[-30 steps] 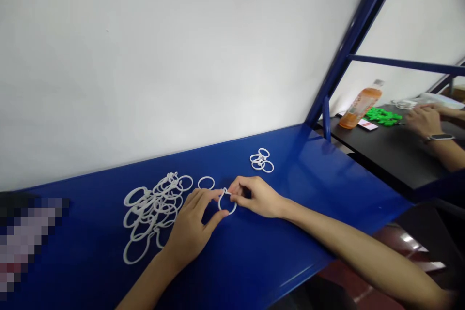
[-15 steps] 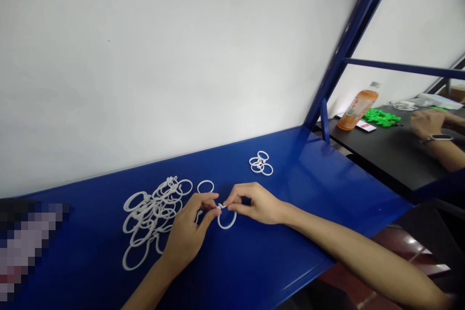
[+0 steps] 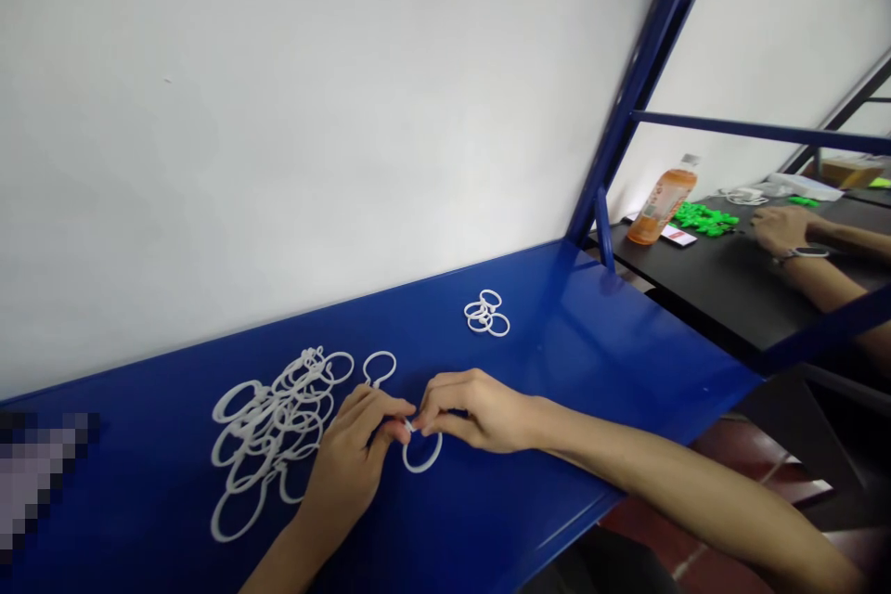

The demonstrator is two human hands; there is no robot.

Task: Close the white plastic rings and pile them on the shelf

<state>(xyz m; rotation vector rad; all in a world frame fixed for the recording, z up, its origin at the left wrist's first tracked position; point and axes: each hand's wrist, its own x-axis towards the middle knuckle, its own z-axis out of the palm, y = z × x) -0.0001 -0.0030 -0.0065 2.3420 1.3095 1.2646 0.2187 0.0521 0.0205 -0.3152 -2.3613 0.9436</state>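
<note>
Blue tabletop (image 3: 591, 362) meets a pale wall (image 3: 348, 111). Above or on it, a white ring (image 3: 420, 471) sits between the left hand (image 3: 352, 459) and right hand (image 3: 487, 413), both pinched on its top, fingertips nearly meeting. The step seems to be working its ends, joining or parting I cannot tell; the next move calls for steady, matched fingertip pressure. Outward lie a loose ring (image 3: 380, 354), a tangled pile (image 3: 282, 418) and a small cluster (image 3: 480, 319).

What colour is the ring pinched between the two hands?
White; the ring shows best in the head view, the only one.
</note>
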